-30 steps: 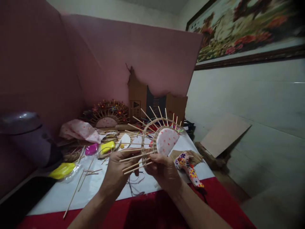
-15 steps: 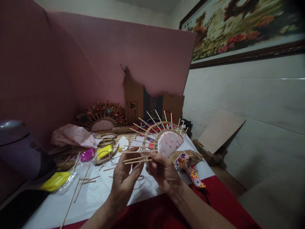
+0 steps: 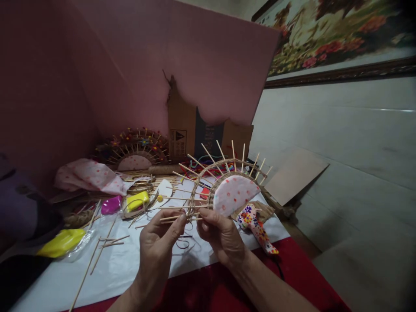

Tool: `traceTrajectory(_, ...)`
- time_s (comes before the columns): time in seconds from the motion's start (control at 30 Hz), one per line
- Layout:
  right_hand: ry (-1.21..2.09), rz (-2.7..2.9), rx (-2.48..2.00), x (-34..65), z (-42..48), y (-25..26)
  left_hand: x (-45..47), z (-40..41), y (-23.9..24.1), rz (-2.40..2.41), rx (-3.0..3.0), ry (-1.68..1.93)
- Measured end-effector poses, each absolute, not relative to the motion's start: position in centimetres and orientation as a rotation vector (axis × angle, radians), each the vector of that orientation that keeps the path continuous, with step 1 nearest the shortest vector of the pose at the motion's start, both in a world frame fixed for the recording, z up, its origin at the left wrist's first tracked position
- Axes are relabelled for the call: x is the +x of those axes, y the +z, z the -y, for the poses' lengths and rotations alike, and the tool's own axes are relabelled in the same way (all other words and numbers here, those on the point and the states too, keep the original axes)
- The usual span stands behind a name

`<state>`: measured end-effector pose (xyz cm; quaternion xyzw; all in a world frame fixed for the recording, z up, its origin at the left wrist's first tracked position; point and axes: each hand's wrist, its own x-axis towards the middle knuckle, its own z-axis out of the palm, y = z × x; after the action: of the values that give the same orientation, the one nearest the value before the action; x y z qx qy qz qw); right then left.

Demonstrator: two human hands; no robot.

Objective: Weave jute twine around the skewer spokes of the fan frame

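Observation:
I hold up a half-round woven piece (image 3: 232, 193) over the table: a white dotted fabric centre with wooden sticks fanning out and brown cord woven around them. My right hand (image 3: 219, 236) pinches its lower left edge between thumb and fingers. My left hand (image 3: 159, 245) is closed at the stick ends on the left side, fingertips pinching the thin brown cord (image 3: 183, 227) that loops down below the piece.
On the white sheet (image 3: 130, 264) lie loose sticks (image 3: 108, 242), yellow (image 3: 61, 242) and pink (image 3: 111, 204) bags, dotted cloth (image 3: 89, 175), a flowered tool (image 3: 256, 227). A finished beaded fan (image 3: 134, 149) leans on the pink board (image 3: 208, 65). Cardboard box (image 3: 208, 138) behind.
The woven piece has swung up and rightward, turning flatter toward me. My left hand moved from under the sticks to pinching the cord at their ends. The view shifted slightly left.

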<state>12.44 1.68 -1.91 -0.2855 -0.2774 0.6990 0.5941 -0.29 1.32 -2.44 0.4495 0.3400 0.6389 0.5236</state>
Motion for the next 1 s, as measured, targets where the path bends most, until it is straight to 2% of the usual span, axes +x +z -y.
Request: traceTrajectory(1.0, 1.624, 0.616, -0.789, 12.2, -1.6, -1.4, -0.2, -1.2, -2.5, -0.870, 0.882, 1.514)
